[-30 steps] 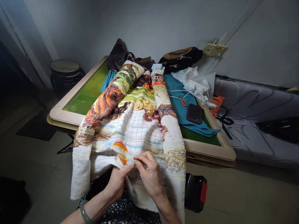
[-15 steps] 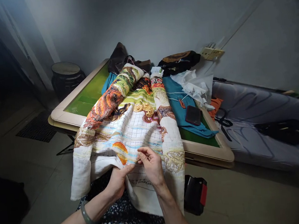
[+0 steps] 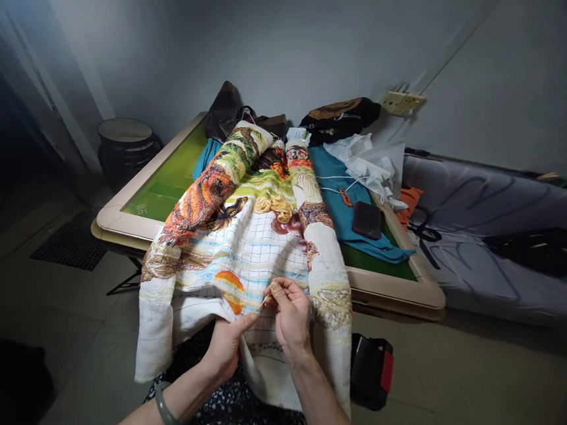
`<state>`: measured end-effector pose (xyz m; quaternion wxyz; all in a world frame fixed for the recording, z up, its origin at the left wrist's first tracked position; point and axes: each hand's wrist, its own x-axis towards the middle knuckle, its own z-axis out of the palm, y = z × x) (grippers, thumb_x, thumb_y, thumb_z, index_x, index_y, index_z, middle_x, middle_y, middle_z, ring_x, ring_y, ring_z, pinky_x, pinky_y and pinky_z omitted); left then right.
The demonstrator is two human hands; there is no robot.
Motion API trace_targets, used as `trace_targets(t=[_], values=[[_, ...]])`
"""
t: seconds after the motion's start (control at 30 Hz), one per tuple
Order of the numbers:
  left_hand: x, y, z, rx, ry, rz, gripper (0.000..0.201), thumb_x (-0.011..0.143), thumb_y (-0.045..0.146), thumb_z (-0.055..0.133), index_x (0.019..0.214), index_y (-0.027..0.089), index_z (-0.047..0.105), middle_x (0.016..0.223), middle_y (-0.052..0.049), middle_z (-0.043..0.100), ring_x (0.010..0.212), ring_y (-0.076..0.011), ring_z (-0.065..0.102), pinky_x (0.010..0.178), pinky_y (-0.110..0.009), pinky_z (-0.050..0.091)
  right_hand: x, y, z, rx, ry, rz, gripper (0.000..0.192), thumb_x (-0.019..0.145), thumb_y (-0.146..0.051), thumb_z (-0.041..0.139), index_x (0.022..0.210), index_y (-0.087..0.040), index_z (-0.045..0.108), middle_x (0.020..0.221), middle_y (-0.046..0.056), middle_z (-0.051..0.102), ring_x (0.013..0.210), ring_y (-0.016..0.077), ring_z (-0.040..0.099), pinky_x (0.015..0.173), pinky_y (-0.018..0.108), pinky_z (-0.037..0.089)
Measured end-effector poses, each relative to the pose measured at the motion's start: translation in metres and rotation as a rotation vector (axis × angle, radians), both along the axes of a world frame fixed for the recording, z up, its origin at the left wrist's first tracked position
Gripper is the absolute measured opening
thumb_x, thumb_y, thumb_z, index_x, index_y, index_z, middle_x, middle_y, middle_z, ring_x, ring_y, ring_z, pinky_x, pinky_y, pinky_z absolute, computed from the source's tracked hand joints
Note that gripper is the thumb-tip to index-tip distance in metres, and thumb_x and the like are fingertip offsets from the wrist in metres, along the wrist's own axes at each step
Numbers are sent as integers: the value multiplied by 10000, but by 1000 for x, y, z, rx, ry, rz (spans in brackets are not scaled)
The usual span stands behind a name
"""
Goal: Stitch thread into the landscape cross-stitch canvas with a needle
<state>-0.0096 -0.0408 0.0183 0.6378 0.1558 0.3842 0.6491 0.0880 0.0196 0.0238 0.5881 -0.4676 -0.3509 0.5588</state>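
A: Where's the cloth?
B: Patterned cloth (image 3: 266,237) runs from the surface (image 3: 115,217) down over the person's lap. Both long sides rolled up: left roll (image 3: 203,196) slants, right roll (image 3: 322,242) hangs past the near edge.

A: Left hand?
B: Left hand (image 3: 225,344) grips the cloth near its lower part, thumb on top, other fingers mostly hidden underneath. Just beside the orange patch (image 3: 231,288). Bangle (image 3: 166,408) on that wrist.

A: Right?
B: Right hand (image 3: 292,309) is closed in a pinch, thumb against index, just right of the left thumb. Thin strand (image 3: 265,301) at the tips, angled down to the cloth. Too small to tell needle from thread.

A: On the cloth itself?
B: Grid lines mid-panel, yellow thread coils (image 3: 273,205) further up. Can't tell if loose or stitched.

A: Right of the rolls?
B: Teal fabric (image 3: 335,188) on the surface, dark phone (image 3: 366,220) on it. Orange tool (image 3: 345,196) near the phone, crumpled white plastic (image 3: 366,162) behind. Black-and-red object (image 3: 373,371) sits below the near edge.
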Motion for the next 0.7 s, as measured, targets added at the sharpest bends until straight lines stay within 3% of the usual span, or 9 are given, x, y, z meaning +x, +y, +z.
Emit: trace_targets(t=[0.27,0.7], values=[[1,3,0,-35,-63,6,579,606,197,778,1159,113,630,1133,-144,681,1086,-293,598,1009,-426,383,2,-5,-2,81,-129,-24,204,758,-343,688,774,-163,595,650,-12,630,519,99,539,517,214,450],[6,11,1,-81,36,77,470,613,189,771,1069,134,673,1088,-103,702,1046,-259,617,980,-385,403,5,-13,-2,135,-297,-53,211,800,-358,641,768,-158,583,683,16,645,560,121,565,564,241,478]])
